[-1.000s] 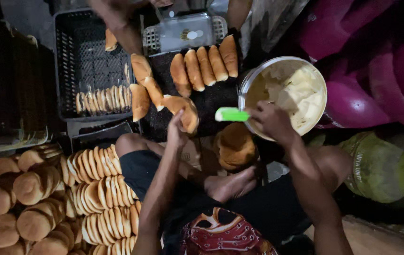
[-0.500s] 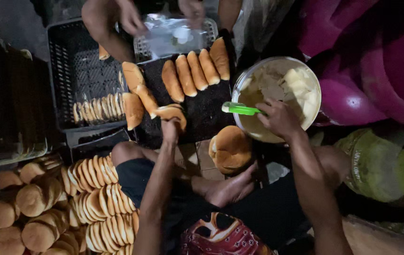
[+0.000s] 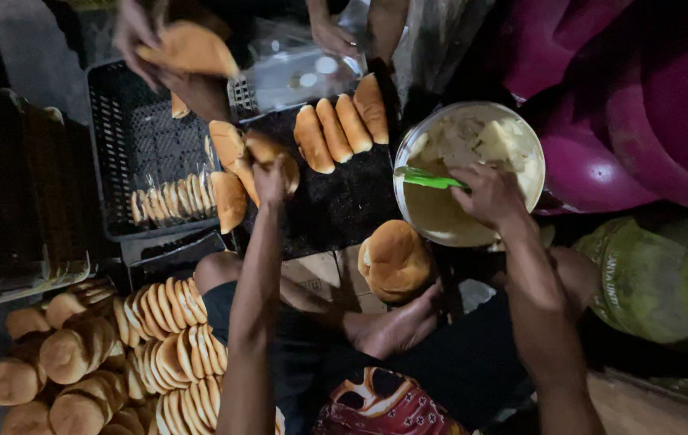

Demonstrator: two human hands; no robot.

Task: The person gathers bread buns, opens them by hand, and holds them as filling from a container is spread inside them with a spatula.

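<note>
- Left hand [image 3: 270,179]: closed on a split bun [image 3: 273,155] over the dark tray [image 3: 336,205].
- Right hand [image 3: 489,196]: gripping a green spreader [image 3: 428,179], blade in the bowl of pale spread [image 3: 473,173].
- Done, apparently: three buns [image 3: 340,125] laid on the tray.
- Left: large pile of sliced buns [image 3: 171,354] at lower left.
- Another person's hand [image 3: 138,36] lifts a bun above the black crate [image 3: 146,161].

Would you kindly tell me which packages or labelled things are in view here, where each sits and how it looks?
Clear plastic bags: a row standing in the black crate at left, each wrapped around buns.
Clear plastic bag: top centre, flat and shiny, under another person's hands.
Green-yellow sack: right edge, crumpled, with dark print too small to make out.
</note>
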